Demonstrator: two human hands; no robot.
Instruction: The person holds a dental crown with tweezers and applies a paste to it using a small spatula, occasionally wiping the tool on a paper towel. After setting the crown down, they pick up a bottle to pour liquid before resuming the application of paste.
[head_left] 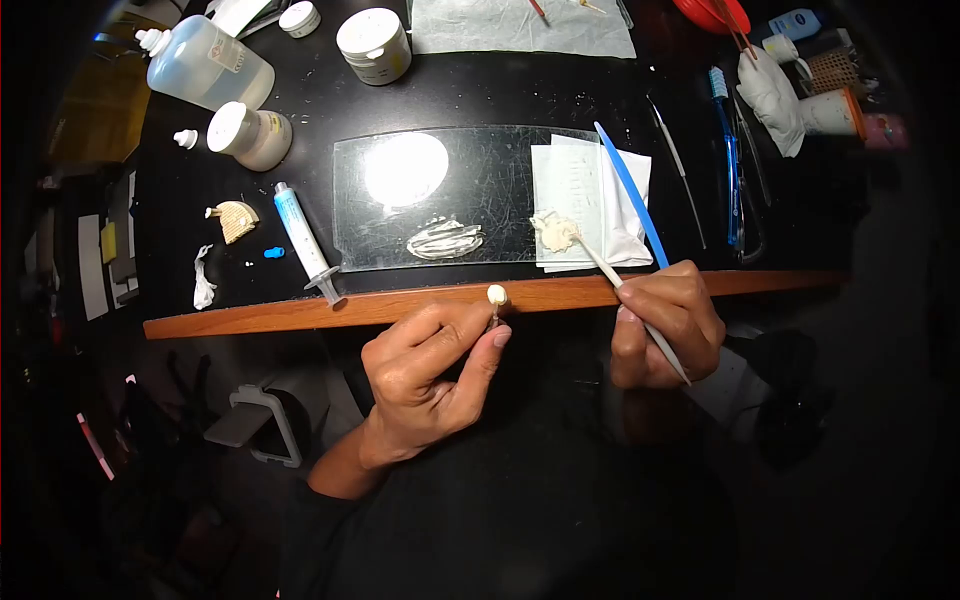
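Between its thumb and fingertips, my left hand point(435, 370) pinches a small metal pin topped by a cream-coloured tooth-like piece point(497, 294), just in front of the table's wooden edge. My right hand point(668, 328) holds a white stick tool point(602, 266) like a pen, its tip touching a lump of cream paste point(556, 234) on the paper pad point(577, 190). Left of the pad, a glass plate point(490, 165) bears a white smear point(445, 240). A blue spatula point(630, 190) lies slanted across the pad's right side.
A syringe point(303, 235), a blue cap point(274, 253) and a ridged beige piece point(236, 222) lie at left. Bottles point(215, 65) and a jar point(374, 46) stand behind. Rightward are a thin probe point(680, 165), a blue toothbrush point(729, 160) and a white bag point(770, 98). The wooden edge point(400, 303) runs along the front.
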